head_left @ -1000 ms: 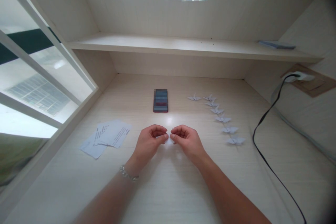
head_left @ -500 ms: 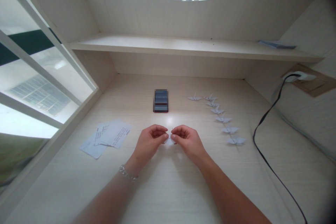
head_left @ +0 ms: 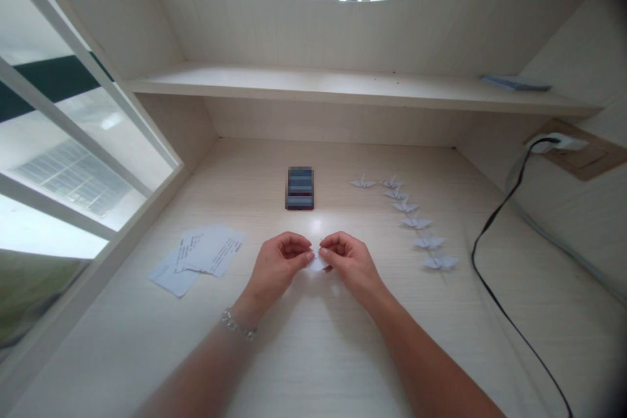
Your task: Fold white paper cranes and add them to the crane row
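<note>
A small piece of folded white paper [head_left: 318, 262] is held between my two hands over the middle of the desk. My left hand [head_left: 283, 257] pinches its left side between thumb and fingers; a beaded bracelet [head_left: 238, 324] circles that wrist. On the other side, my right hand [head_left: 349, 260] grips the paper in a similar pinch. The fingertips hide parts of the paper, so its full shape cannot be made out. To the right, several white paper cranes [head_left: 416, 223] stand in a curved row.
Several loose paper sheets with writing [head_left: 215, 249] overlap at the left. A phone-like dark rectangle [head_left: 300, 188], blurred out, lies beyond my hands. A black cable [head_left: 494, 217] runs from the wall socket [head_left: 582, 147] down the right side. Above the desk's back spans a shelf [head_left: 313, 88].
The folded paper shows slightly more of its white surface below my fingertips. Both hands have barely shifted and keep their pinch; the cranes and sheets stay put.
</note>
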{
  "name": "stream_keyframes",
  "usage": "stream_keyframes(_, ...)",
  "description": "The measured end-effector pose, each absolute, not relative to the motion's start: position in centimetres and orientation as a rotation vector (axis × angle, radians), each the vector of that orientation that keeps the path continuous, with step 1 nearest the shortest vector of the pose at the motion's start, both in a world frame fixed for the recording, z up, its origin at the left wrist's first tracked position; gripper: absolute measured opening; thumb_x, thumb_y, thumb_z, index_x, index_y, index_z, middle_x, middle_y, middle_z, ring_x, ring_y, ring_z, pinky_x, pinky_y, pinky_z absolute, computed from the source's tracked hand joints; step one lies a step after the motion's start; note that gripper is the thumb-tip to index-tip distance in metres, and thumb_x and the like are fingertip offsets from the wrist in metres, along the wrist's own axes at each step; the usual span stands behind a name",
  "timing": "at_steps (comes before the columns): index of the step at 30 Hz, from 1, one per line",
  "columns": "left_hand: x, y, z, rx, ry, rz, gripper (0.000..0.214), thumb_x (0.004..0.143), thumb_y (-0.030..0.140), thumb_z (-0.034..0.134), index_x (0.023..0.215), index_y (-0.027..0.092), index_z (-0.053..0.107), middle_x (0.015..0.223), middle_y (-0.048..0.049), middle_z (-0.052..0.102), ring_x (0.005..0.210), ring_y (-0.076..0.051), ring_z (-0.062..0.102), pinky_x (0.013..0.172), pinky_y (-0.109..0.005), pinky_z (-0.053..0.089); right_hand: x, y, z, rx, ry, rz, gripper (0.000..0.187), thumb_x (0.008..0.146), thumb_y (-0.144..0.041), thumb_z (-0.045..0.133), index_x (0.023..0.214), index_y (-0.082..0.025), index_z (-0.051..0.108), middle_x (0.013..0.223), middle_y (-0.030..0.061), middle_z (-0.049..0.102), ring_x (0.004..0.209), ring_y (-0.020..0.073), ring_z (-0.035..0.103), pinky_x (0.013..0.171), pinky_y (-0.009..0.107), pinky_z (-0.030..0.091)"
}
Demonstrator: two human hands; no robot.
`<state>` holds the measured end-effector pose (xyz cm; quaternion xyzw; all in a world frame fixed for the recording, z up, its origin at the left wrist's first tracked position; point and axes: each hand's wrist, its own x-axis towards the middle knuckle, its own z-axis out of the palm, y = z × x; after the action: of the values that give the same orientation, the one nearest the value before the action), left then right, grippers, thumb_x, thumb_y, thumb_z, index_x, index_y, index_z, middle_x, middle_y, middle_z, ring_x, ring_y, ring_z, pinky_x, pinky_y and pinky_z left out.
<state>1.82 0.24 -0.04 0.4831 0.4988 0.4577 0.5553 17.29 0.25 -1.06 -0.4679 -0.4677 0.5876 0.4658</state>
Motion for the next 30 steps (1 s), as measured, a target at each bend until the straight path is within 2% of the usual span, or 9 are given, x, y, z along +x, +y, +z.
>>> stream_keyframes(5, 1.81, 0.17, -0.01, 1.161, 1.165, 1.065, 0.02, 0.062, 0.022, 0.071, 0.079, 0.014, 0.062, 0.078, -0.0062, 0.068, 0.074, -0.017, 0.063, 0.07, -0.028, 0.05, 17.43, 0.17, -1.15, -1.159, -1.247, 1.379, 0.02, 0.068, -0.028, 0.067, 0.083, -0.017, 0.061, 0.071, 0.0024, 0.062, 0.066, 0.0148, 0.058, 0.059, 0.027, 0.047)
stream_keyframes(10, 1.56, 0.3, -0.07, 1.14, 1.113, 1.033, 0.024, 0.061, 0.018, 0.071, 0.083, 0.014, 0.063, 0.084, -0.0085, 0.069, 0.079, -0.019, 0.064, 0.073, -0.031, 0.051, 17.61, 0.35, -1.41, -1.137, -1.203, 1.396, 0.018, 0.067, -0.026, 0.067, 0.081, -0.017, 0.06, 0.071, 0.0021, 0.062, 0.064, 0.0143, 0.057, 0.057, 0.026, 0.046)
stream_keyframes(15, 1.68, 0.31, -0.12, 1.06, 1.116, 1.037, 0.024, 0.06, 0.018, 0.071, 0.082, 0.014, 0.063, 0.08, -0.0077, 0.069, 0.076, -0.019, 0.064, 0.068, -0.03, 0.051, 17.64, 0.39, -1.14, -1.141, -1.205, 1.388, 0.016, 0.066, -0.026, 0.067, 0.076, -0.018, 0.059, 0.07, 0.0012, 0.06, 0.064, 0.0139, 0.056, 0.057, 0.025, 0.045)
stream_keyframes(23, 1.84, 0.15, -0.16, 1.049, 1.11, 1.019, 0.019, 0.065, 0.021, 0.069, 0.082, 0.014, 0.063, 0.075, -0.0044, 0.066, 0.07, -0.013, 0.061, 0.063, -0.024, 0.049, 17.57, 0.18, -0.97, -1.153, -1.236, 1.341, 0.012, 0.066, -0.022, 0.066, 0.074, -0.018, 0.057, 0.07, 0.0004, 0.06, 0.063, 0.0131, 0.055, 0.058, 0.025, 0.044)
stream_keyframes(30, 1.71, 0.26, 0.12, 1.104, 1.167, 1.049, 0.019, 0.061, 0.017, 0.071, 0.077, 0.013, 0.061, 0.073, -0.0038, 0.066, 0.069, -0.013, 0.061, 0.065, -0.023, 0.048, 17.57, 0.21, -0.91, -1.125, -1.147, 1.503, 0.018, 0.066, -0.026, 0.068, 0.078, -0.018, 0.057, 0.065, -0.0015, 0.059, 0.06, 0.0129, 0.056, 0.054, 0.025, 0.047)
